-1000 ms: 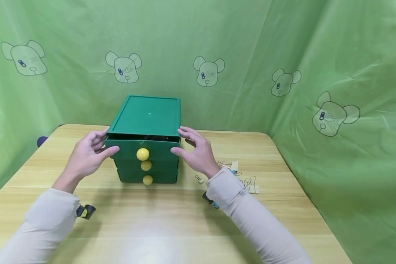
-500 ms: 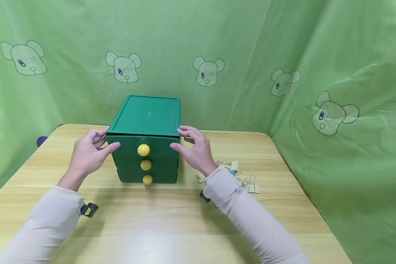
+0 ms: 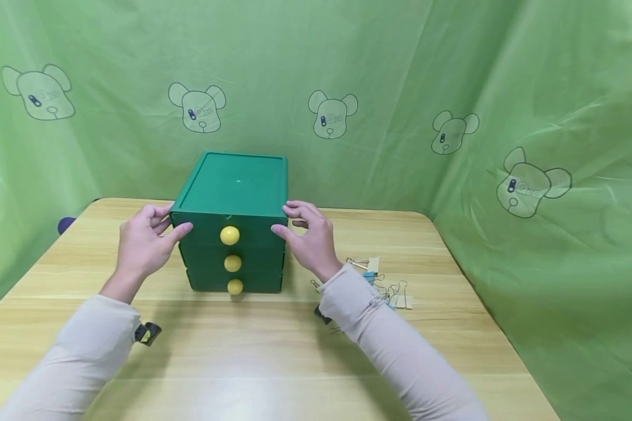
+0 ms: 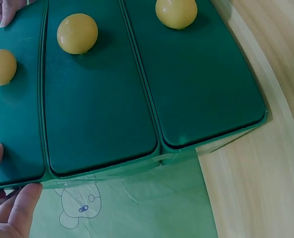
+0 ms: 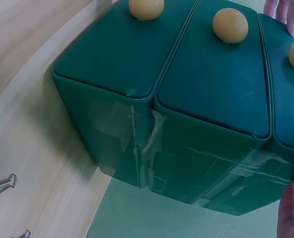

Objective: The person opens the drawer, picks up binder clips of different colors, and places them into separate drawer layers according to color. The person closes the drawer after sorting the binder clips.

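From the head view, I see the green drawer box (image 3: 234,190) near the far edge of the table (image 3: 232,362), left of its middle, fronts facing me. The left hand (image 3: 143,242) and right hand (image 3: 314,240) straddle its upper front corners, digits spread: thumbs on the front of the top drawer (image 3: 255,234), fingers along the sides. I judge the step to be pressing that drawer home; its front sits level under the lid. Next, I would want a last even push, then both hands lifted away.

Metal binder clips (image 3: 402,301) lie toward the table's right edge, some partly hidden by the right sleeve (image 3: 395,356), so I would draw that arm back carefully. A green curtain (image 3: 379,70) hangs behind the far edge.

From the left wrist view, three drawer fronts with yellow knobs (image 4: 77,33) look flush in their frames, with the left thumb on the top one.

From the right wrist view, wrinkled clear tape (image 5: 154,131) crosses the box's side, and the right fingers lie against that side; I cannot tell how hard they press.
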`<state>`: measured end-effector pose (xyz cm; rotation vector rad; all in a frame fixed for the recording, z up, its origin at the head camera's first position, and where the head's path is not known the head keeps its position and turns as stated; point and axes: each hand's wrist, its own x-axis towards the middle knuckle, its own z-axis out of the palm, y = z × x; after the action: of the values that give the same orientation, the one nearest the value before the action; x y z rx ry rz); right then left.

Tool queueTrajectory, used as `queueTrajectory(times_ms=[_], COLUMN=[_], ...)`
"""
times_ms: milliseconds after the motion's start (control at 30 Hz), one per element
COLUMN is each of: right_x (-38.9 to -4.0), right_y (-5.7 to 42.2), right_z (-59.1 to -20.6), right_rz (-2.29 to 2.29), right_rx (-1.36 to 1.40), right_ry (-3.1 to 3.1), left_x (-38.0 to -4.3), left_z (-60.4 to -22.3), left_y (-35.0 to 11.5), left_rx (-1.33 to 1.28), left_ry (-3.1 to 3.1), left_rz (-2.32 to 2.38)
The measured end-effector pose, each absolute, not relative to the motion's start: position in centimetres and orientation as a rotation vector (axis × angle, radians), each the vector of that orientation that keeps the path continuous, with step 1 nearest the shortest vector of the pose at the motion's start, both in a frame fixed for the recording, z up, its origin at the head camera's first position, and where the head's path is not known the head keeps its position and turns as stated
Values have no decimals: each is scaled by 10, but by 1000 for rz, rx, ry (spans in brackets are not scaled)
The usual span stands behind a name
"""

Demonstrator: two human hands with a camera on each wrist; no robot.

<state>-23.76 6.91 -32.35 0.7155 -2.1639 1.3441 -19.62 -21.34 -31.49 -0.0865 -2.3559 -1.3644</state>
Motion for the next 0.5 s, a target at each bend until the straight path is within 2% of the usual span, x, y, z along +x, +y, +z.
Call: queueTrajectory(times_ms=[500], right_x=[-234], right_y=[65], right_z=[-326], right_rz=[1304], right_rx=[683], right_ry=[-2139], left_x=[-197], left_z=[-306], left_y=[-220], left_rx=[-70], left_ry=[-2449], left_rz=[-1372])
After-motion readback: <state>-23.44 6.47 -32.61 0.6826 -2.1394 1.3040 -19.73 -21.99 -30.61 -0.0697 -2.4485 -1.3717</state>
